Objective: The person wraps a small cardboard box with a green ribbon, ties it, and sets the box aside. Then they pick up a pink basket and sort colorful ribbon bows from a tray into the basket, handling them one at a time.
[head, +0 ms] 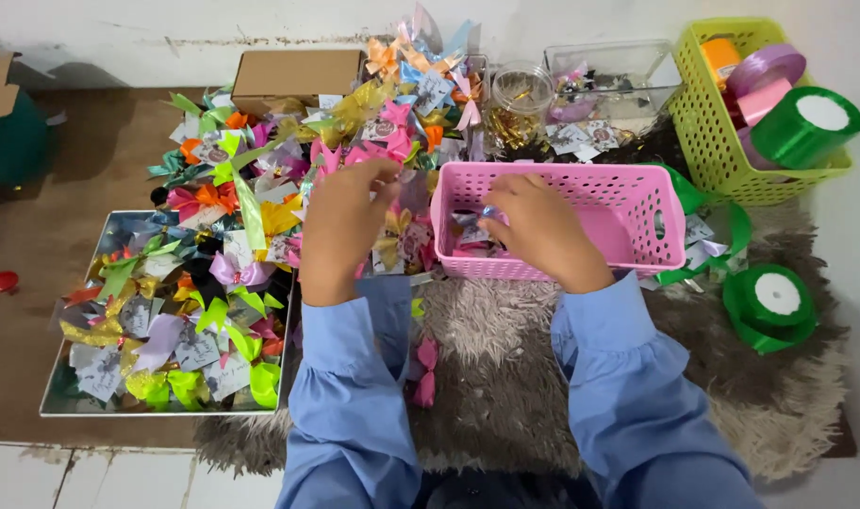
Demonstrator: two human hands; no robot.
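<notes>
We note a shaggy grey-brown rug (pixel 505 377) on the floor, with the work spread over its far part. To the far left lies a large heap of finished ribbon bows (pixel 260 188) with tags, spilling nearward into a flat tray (pixel 48 401) that is already packed full. By this showing most of the bows are made; only a few pieces remain in the pink basket (pixel 628 203) at centre right.

Far right stands a green basket (pixel 722 155) of ribbon rolls, and a loose green ribbon roll (pixel 774 302) sits near right on the rug. A clear jar (pixel 520 99) and a cardboard box (pixel 293 71) line the far edge against the wall.

Our left hand (pixel 340 231) is raised beside the basket, fingers pinched on a small tagged bow (pixel 406 193). Our right hand (pixel 543 231) reaches into the pink basket, fingertips closed on a small piece there; what it is we cannot tell.

Open room: only the near rug between the sleeves. Left, far and right are crowded.
</notes>
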